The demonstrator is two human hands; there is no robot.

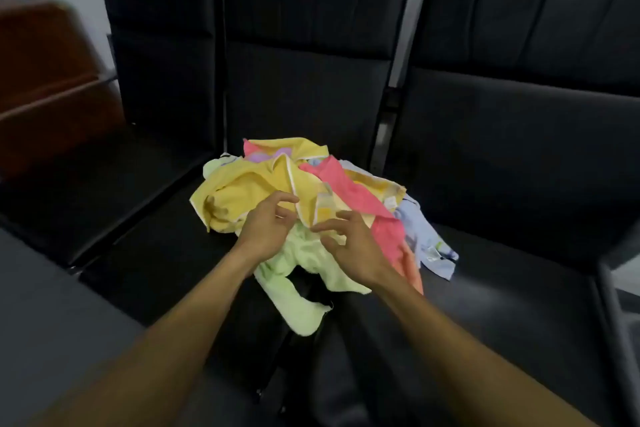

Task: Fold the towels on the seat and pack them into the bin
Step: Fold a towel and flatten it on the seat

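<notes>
Heap of towels (pixel 304 198) on the middle seat (pixel 166 253) of a row of three, toward its front and right side, one corner spilling rightward onto the neighbouring right seat (pixel 519 253). Another towel end hanging over the front edge, nearer the viewer. Backrests (pixel 318 3) upright behind the heap, well apart from it. Left seat (pixel 104 177) beside it, and further left a cabinet (pixel 45 62) against the wall. Left hand (pixel 266 229) and right hand (pixel 353 246) side by side over the near part of the heap, fingers (pixel 287 199) spread and loosely curved just above the cloth.
</notes>
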